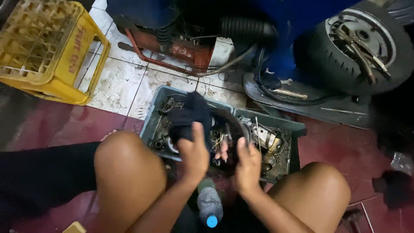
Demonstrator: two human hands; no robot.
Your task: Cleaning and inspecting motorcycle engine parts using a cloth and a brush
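I sit with bare knees apart over a grey-green tray (153, 118) of greasy metal parts. My left hand (194, 155) grips a dark cloth (189, 116) that bunches up above the tray. My right hand (248, 166) holds a dark round part (230, 129) against the cloth; its shape is hard to make out. A plastic bottle (210, 207) with a blue cap lies between my legs, just below both hands.
A second tray (293, 129) of metal parts sits to the right. A yellow crate (82, 56) stands at far left. A scooter's red frame (172, 47) and a tyre (319, 56) with an exposed hub lie beyond. A dark rag (394, 187) lies on the red floor.
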